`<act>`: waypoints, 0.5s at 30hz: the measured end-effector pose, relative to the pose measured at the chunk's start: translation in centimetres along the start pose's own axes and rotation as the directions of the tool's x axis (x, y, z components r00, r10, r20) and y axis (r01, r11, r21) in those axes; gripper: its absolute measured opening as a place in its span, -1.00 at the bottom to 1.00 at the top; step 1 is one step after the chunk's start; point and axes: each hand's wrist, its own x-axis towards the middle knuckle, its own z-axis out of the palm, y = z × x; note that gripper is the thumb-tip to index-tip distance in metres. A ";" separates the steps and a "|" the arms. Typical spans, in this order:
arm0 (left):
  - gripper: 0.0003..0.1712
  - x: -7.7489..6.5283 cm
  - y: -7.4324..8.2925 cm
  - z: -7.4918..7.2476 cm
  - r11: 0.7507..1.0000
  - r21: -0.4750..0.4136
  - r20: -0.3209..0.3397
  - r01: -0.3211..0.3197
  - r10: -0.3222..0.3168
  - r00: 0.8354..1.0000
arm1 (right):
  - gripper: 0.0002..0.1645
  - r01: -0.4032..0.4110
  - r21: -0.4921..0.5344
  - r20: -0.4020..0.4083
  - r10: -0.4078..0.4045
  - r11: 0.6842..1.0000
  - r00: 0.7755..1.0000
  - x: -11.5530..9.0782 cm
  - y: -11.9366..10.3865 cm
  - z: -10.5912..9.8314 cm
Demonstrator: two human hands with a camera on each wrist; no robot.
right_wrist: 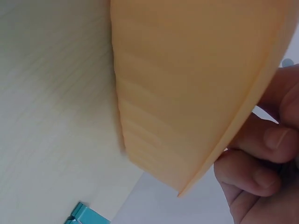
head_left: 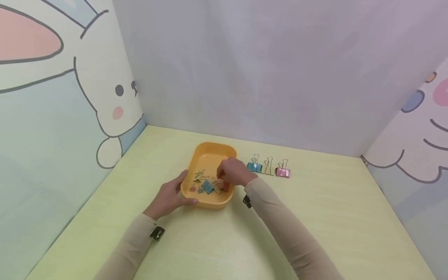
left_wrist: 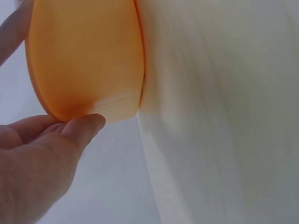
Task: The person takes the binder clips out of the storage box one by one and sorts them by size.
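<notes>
An orange plastic tray (head_left: 210, 160) sits on the table with several small binder clips in its near half. Among them are a blue clip (head_left: 207, 186), a red one (head_left: 225, 186) and a small pink one (head_left: 192, 188). My left hand (head_left: 170, 197) holds the tray at its near left corner, thumb against the near wall in the left wrist view. Over the tray's right rim reaches my right hand (head_left: 233, 171), fingers bent down above the clips. The right wrist view shows those fingers curled behind the tray wall (right_wrist: 187, 88); whether they pinch a clip is hidden.
Right of the tray stand three larger binder clips in a row: a blue one (head_left: 254, 167), a yellowish one (head_left: 268, 171) and a pink one (head_left: 282, 172). A grey wall (head_left: 252, 77) rises behind the table (head_left: 315, 217), and cartoon-printed panels flank it.
</notes>
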 end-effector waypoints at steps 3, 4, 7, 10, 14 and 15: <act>0.36 0.0 0.1 0.0 1.000 -0.003 -0.001 0.002 -0.002 1.000 | -0.84 0.019 0.012 0.005 -0.019 1.000 1.000 0.0 0.2 0.0; 0.36 0.0 0.1 0.0 1.000 -0.004 0.000 0.002 -0.002 1.000 | -0.84 0.023 0.034 0.013 -0.023 0.999 1.000 0.0 0.3 0.0; 0.35 0.0 0.0 0.1 1.000 -0.008 0.001 -0.003 0.003 1.000 | -0.84 0.047 0.098 0.025 -0.050 0.994 0.998 -0.3 0.6 -0.2; 0.34 0.0 -0.1 0.1 1.000 -0.009 -0.001 -0.008 0.008 1.000 | -0.85 0.089 0.183 0.017 -0.093 0.979 0.995 -0.7 0.8 -0.6; 0.34 0.1 -0.2 0.1 1.000 -0.004 -0.005 -0.014 0.014 1.000 | -0.88 0.157 0.241 -0.038 -0.152 0.958 0.988 -1.0 1.1 -1.1; 0.34 0.1 -0.2 0.1 1.000 -0.003 -0.005 -0.016 0.016 1.000 | -0.89 0.164 0.243 -0.054 -0.155 0.956 0.986 -1.0 1.2 -1.2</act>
